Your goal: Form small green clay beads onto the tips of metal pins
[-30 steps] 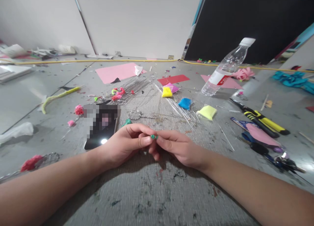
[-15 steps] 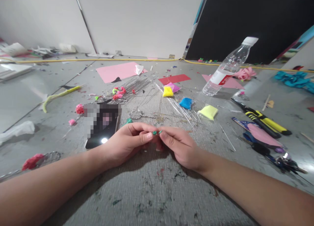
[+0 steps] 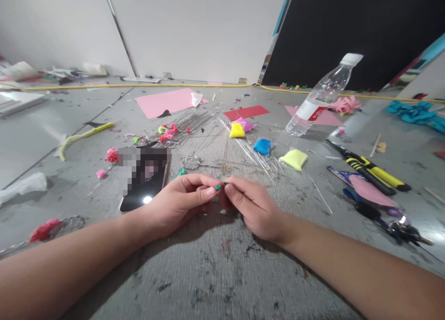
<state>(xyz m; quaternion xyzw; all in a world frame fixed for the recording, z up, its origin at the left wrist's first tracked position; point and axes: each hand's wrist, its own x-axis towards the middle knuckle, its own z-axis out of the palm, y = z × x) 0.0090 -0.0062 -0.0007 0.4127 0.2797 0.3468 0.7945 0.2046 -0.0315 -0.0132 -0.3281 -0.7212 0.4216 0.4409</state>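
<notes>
Head cam caught both hands meeting right in the middle of the grey table. The left hand and right hand each had thumb and forefinger pinched together on a tiny green bead, so it sat squeezed between the two sets of fingertips, just off the tabletop. Couldn't tell whether it was clay or something else, it was way too small.

Working out from that bead: a phone lay just beside it on the left-hand side, screen up with a light glare on it. A metal ring sat a little beyond the bead, and a spread of thin wires fanned out behind that. Further back from the bead were little packets, a yellow packet, a blue packet and a pale green packet. A plastic bottle lay tilted well beyond the bead on the right-hand side. Pliers with yellow and black handles rested well off on the right. A pink sheet lay far behind the bead, and a pink lump sat past the phone.
</notes>
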